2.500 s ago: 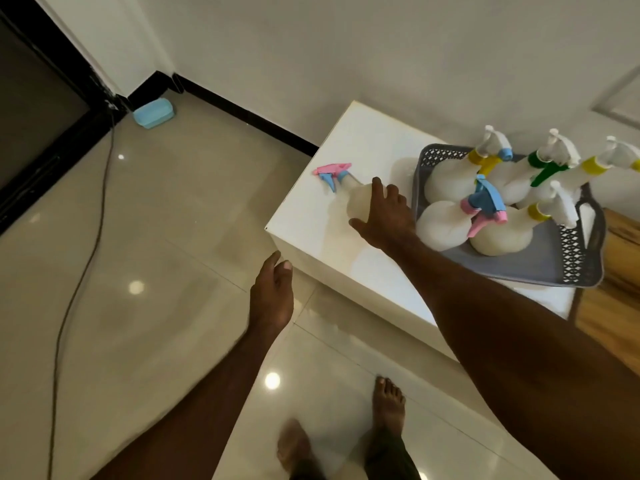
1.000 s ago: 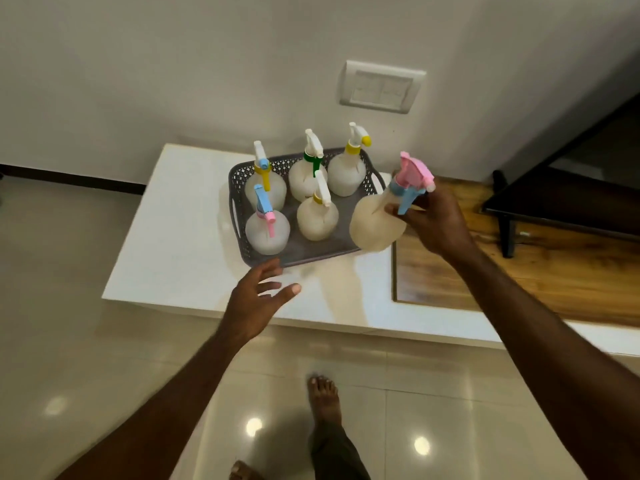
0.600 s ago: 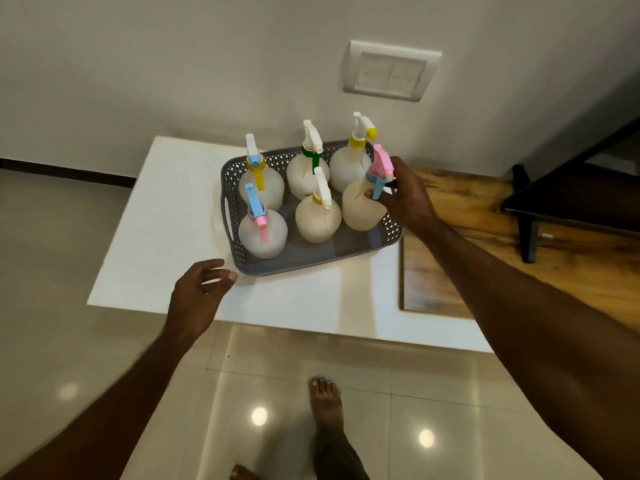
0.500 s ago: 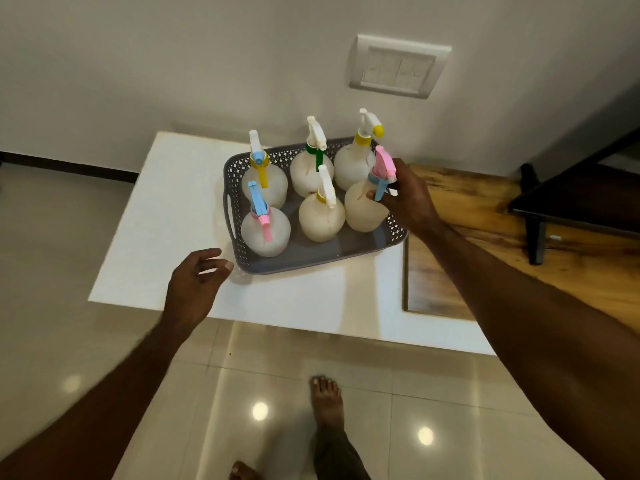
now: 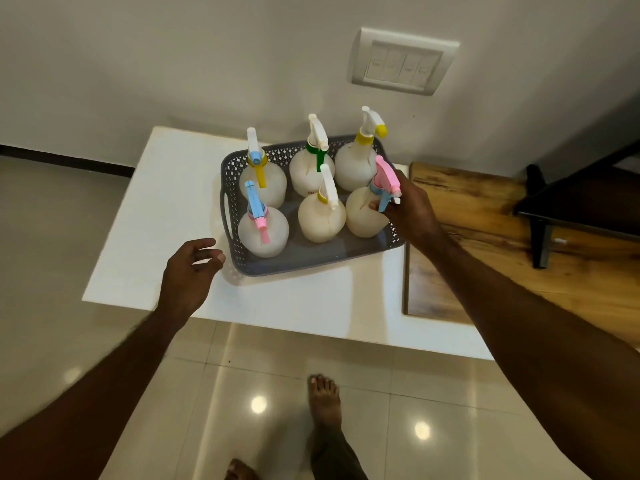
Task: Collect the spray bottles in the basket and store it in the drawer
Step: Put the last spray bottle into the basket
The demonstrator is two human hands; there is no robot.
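A grey perforated plastic basket (image 5: 313,259) sits on a glossy white worktop (image 5: 152,220) against a pale wall. Six round, translucent white spray bottles stand upright inside it in two rows of three. The right hand (image 5: 410,207) is closed around the neck of the near-right bottle, the one with a pink and blue trigger head (image 5: 384,183), which rests in the basket's near right corner. The left hand (image 5: 188,271) hovers just beside the basket's near left corner, fingers loosely spread and holding nothing. A white switch plate (image 5: 401,62) is mounted on the wall above. To the right lies a brown wooden surface (image 5: 485,230). A bare foot (image 5: 323,398) stands on the shiny tiled floor (image 5: 52,306) below.
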